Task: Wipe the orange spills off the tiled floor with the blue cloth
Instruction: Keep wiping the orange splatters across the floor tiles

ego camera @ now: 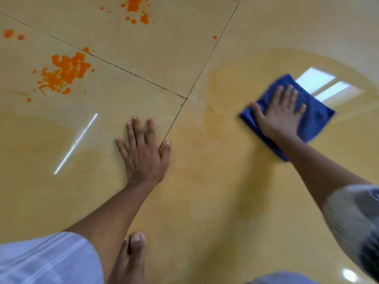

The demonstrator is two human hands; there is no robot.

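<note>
Here the right hand (pixel 280 111) presses flat, fingers spread, on the folded blue microfibre cloth (pixel 313 119), somewhat blurred, on the glossy yellow tiled floor (pixel 205 181). The left hand (pixel 143 152) rests open on a tile. Bright orange spills (pixel 63 73) lie well apart, upper left.

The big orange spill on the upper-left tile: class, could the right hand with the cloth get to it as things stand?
Probably yes. Bare floor lies between the blue cloth under the right hand and the spill; only the planted left hand sits near that path.
</note>
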